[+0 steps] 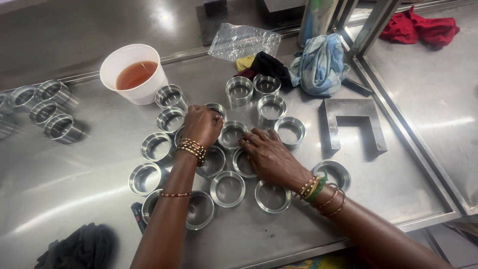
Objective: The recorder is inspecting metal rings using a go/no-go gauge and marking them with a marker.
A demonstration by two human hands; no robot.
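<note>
Both hands among steel rings on the counter (74,199).

Largest first: grey U-shaped block (354,122) lies right of the group; white cup of brown liquid (133,73) at upper left. Left hand (201,124) is curled over the top ring (217,109); right hand (269,157) rests flat, fingers touching the central ring (232,134). Firm grip? Cannot tell.

Crumpled clear plastic bag (244,41), table's back
</note>
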